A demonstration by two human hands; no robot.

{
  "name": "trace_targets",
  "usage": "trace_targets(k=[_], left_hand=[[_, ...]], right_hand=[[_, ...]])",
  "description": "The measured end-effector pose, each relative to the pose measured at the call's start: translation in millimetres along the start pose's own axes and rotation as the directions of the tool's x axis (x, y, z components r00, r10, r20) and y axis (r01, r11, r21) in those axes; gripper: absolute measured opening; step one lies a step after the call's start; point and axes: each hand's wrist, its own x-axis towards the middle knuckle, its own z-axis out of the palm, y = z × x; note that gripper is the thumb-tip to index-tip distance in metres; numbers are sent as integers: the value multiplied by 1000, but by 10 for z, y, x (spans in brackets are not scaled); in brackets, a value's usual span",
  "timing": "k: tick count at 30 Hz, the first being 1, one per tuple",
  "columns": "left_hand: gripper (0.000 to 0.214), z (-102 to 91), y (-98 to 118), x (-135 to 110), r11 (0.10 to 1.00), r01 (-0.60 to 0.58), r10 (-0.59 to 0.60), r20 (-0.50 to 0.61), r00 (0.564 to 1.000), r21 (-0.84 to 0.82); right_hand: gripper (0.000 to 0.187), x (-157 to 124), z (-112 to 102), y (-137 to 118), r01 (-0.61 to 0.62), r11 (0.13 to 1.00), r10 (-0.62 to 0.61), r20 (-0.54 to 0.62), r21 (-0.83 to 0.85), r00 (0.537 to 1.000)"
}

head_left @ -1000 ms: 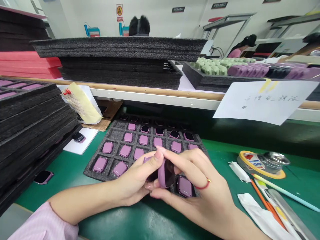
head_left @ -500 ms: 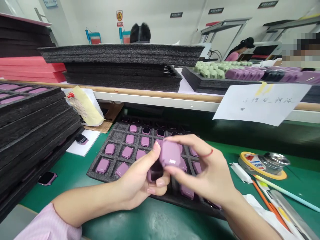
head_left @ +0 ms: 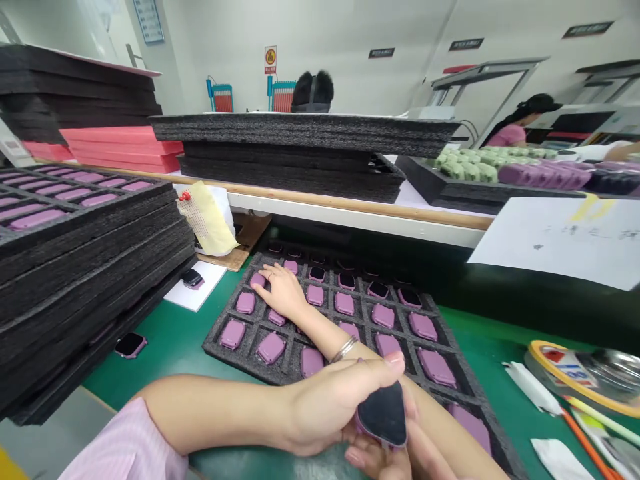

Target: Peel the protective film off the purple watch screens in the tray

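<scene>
A black foam tray (head_left: pixel 216 347) on the green table holds rows of purple watch bodies (head_left: pixel 383 315), some back up, some screen up. My left hand (head_left: pixel 330 407) is closed on one purple watch body (head_left: pixel 384 415) with its black screen facing me, near the tray's front edge. My right hand (head_left: pixel 285 293) reaches across to the tray's far left. Its fingers lie stretched out on a purple watch body (head_left: pixel 257 280) in a pocket there. A bracelet (head_left: pixel 345 348) is on that wrist.
Tall stacks of black foam trays (head_left: pixel 75 267) stand at my left, more on the shelf (head_left: pixel 300 143). Loose watch bodies (head_left: pixel 130 345) lie by the stack. A paper sheet (head_left: pixel 565 240) hangs from the shelf. A tape roll with a metal dish (head_left: pixel 590 377) and pens sit right.
My right hand has left the left hand and moved forward-left onto the tray with the purple watch body. My left hand now shows its watch body screen up. The view has shifted right.
</scene>
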Motion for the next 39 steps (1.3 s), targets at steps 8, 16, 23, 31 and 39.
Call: trace_targets(k=[8, 16, 23, 31, 39], left_hand=[[55, -121, -5, 132, 999, 0, 0, -10, 1000, 43], [51, -194, 102, 149, 983, -138, 110, -216, 970, -118], [50, -244, 179, 137, 943, -246, 186, -255, 949, -225], [51, -183, 177, 103, 948, -216, 167, -214, 962, -233], [56, -146, 182, 57, 952, -189, 152, -163, 975, -240]], right_hand=[[25, -260, -616, 103, 16, 968, 4, -81, 251, 997], [38, -1258, -1582, -75, 242, 892, -131, -293, 382, 947], [12, -1592, -1536, -80, 426, 905, -411, -309, -22, 858], [14, -1577, -1594, -199, 418, 903, -272, -614, 104, 741], [16, -1679, -1673, -186, 380, 870, -21, -747, 314, 665]])
